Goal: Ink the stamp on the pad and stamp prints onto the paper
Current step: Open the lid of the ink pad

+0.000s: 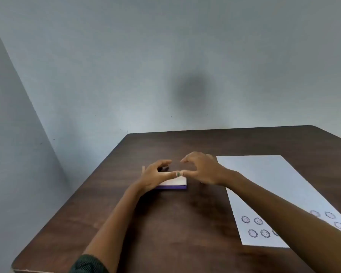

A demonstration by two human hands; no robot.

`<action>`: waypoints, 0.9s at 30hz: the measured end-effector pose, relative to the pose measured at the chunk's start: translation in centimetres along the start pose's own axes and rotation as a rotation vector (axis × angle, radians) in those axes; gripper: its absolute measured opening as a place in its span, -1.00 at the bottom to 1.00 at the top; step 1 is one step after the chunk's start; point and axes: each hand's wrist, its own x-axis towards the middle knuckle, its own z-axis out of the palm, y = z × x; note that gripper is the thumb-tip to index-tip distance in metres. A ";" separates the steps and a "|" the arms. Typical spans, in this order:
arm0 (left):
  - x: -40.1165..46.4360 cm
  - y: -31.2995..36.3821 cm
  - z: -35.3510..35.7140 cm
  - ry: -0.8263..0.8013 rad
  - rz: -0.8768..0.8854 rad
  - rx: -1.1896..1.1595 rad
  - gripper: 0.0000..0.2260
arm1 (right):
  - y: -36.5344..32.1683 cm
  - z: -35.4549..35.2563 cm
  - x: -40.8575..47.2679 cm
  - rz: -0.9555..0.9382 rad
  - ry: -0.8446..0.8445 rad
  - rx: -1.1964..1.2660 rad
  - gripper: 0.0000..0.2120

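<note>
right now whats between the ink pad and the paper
In the head view, the right hand sits between the ink pad and the paper, above bare table.

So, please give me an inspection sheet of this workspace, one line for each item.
Surface: dark brown wooden table, rounded corners.
Job's things: ink pad, white top and purple base, lid seems shut; paper to its right, round prints near its close edge. Stamp: not clearly seen.
Clutter: nothing seen.
Grippers: left hand and right hand over the ink pad, fingers curled, thumb tips meeting; a grip cannot be told.
Cables: nothing seen.
Surroundings: plain grey wall with a soft shadow.
</note>
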 end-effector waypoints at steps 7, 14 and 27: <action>-0.9 -0.8 -2.2 -0.187 -0.071 0.160 -0.08 | 0.5 0.1 1.9 0.000 -0.278 0.091 -0.34; -0.8 -1.7 -3.1 -0.168 -0.078 0.189 -0.32 | 0.9 0.8 3.2 -0.012 -0.353 0.102 -0.32; -1.2 -1.3 -3.0 -0.145 -0.095 0.215 -0.34 | 1.5 0.9 2.6 0.005 -0.270 0.094 -0.46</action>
